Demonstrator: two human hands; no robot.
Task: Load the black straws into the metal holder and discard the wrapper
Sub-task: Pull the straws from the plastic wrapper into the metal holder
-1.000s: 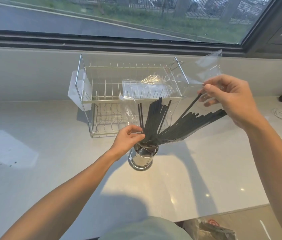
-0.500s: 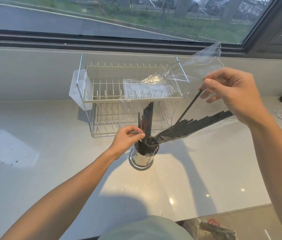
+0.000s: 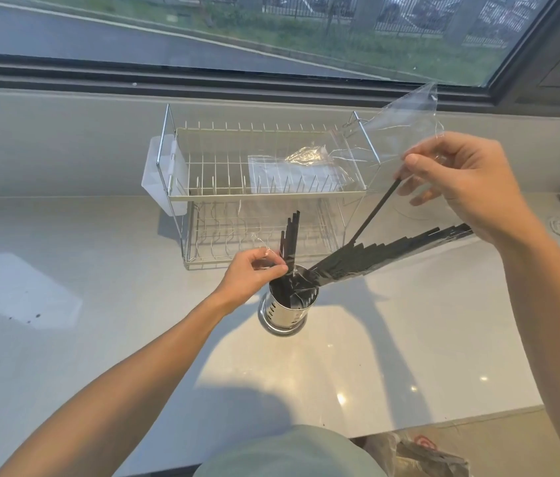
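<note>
The left hand (image 3: 249, 275) pinches black straws (image 3: 290, 235) at the metal holder (image 3: 287, 304) on the worktop (image 3: 392, 356); the right hand (image 3: 461, 180) pinches the clear wrapper (image 3: 406, 129).

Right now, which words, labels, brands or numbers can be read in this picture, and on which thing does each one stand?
No text can be read.
Plastic bag on the floor, bottom right: a red mark, too blurred to read.
Clear wrapper, black straws, metal holder, wire dish rack: no print or label shows.
</note>
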